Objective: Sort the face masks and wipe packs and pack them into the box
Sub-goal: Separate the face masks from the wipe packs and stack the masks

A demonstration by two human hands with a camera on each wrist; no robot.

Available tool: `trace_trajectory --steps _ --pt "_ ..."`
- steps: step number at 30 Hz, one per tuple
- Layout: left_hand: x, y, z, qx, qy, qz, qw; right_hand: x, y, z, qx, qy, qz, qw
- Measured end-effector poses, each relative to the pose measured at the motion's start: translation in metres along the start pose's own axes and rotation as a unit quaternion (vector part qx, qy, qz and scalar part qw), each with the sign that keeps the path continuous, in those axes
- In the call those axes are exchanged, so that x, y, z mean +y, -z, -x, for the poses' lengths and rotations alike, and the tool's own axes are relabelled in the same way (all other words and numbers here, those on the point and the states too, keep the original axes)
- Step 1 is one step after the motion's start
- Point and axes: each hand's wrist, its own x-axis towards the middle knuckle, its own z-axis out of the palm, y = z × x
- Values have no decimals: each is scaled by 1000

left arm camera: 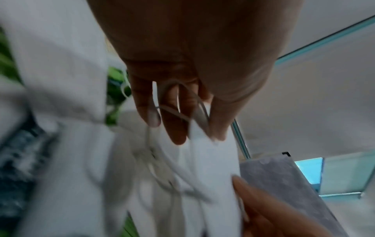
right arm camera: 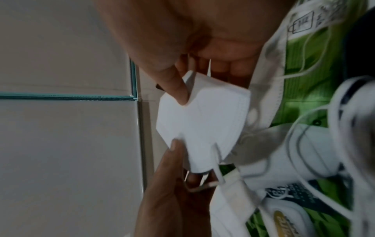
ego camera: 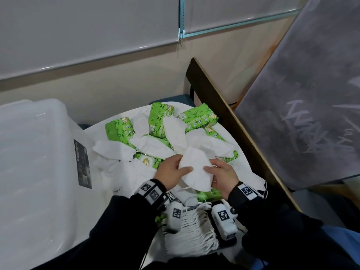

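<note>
Both hands hold one folded white face mask just above the pile. My left hand pinches its left edge with thumb on top, and my right hand pinches its right edge. The right wrist view shows the same mask held between the two thumbs, its ear loops hanging below. In the left wrist view the mask is blurred, with a loop across my fingers. Green wipe packs and loose white masks lie mixed on the table. The clear plastic box stands at the left.
A stack of sorted white masks lies near my body, between my wrists. A dark wooden board runs along the table's right side, with a grey panel beyond it. A wall with window blinds is behind.
</note>
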Motion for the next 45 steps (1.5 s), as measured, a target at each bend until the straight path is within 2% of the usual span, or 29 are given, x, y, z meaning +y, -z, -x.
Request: trace_trajectory --steps 2,3,5,7,9,11,12,15,16,20,22,26,28,30,32,35,38,41,43,45 --pt "-14 19 17 81 27 -3 996 4 4 -2 -7 -12 11 1000" --pt "-28 31 27 144 46 -45 987 6 8 -3 -9 -19 8 1000" --pt "-58 53 53 267 107 -160 944 9 16 -4 -10 -28 -6 1000" --pt "-86 60 81 355 186 -171 900 13 25 -3 -11 -31 -14 999" --pt "-107 52 100 379 277 -82 879 18 30 0 -20 -32 -6 999" --pt "-123 38 110 347 346 -8 872 22 36 6 -31 -33 17 999" --pt "-129 33 112 330 355 0 874 24 37 9 -39 -32 28 998" --pt "-125 27 114 296 310 -50 902 26 42 14 -61 -26 49 997" --pt "-119 27 118 305 293 -68 904 26 43 17 -71 -23 58 996" --pt "-81 30 126 416 225 -69 879 23 46 25 -84 -18 68 994" --pt "-61 26 129 435 182 -59 880 21 45 29 -86 -20 63 994" --pt "-39 14 120 354 150 4 923 18 40 33 -84 -24 56 995" --pt "-37 11 117 306 159 -58 937 17 36 34 -88 -23 52 994" --pt "-38 14 116 290 153 -168 930 15 34 36 -93 -18 49 994" --pt "-39 23 118 312 127 -226 914 13 34 38 -97 -14 43 994" --pt "-40 38 121 344 111 -223 905 11 37 42 -100 -17 32 994" --pt "-39 47 121 345 156 -185 907 9 39 46 -103 -13 20 994" --pt "-35 56 121 331 181 -233 896 3 43 50 -116 -3 23 993" --pt "-29 58 124 339 159 -245 895 -1 47 52 -118 0 19 993" --pt "-18 53 128 377 104 -222 893 -6 49 53 -118 -2 1 993"
